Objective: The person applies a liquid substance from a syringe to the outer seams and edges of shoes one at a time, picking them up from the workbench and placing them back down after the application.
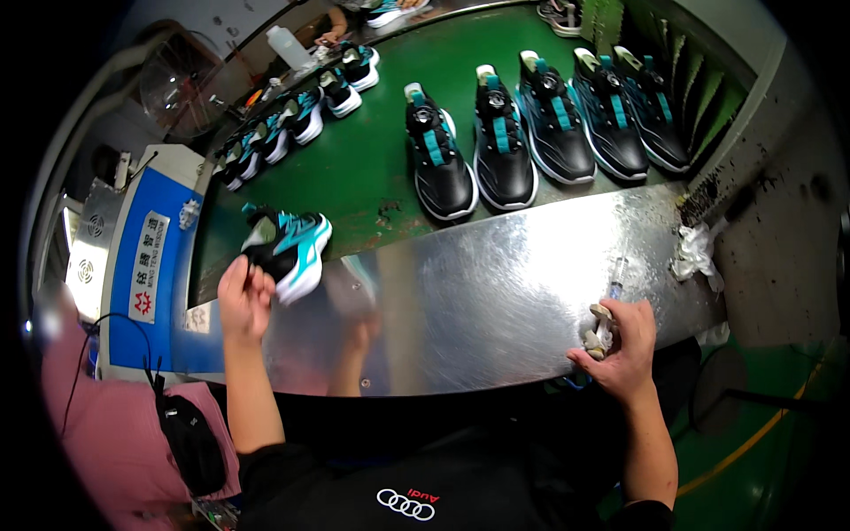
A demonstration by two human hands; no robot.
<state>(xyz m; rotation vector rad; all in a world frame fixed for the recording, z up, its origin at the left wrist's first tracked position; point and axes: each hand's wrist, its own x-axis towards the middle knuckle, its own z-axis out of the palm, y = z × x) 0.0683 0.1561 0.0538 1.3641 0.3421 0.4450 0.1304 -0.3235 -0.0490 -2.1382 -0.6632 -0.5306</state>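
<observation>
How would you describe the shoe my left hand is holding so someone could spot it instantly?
On the green conveyor belt, look at its near edge by the shiny metal table. The sneaker in the left hand lies tilted and alone, mostly teal and white, unlike the upright black pairs.

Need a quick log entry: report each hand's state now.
Left hand: closed on the heel of a black and teal shoe.
Right hand: closed around a small syringe-like applicator.

Left hand (244,296) grips a teal sneaker (289,250); right hand (620,341) holds perhaps a syringe (611,305).
</observation>
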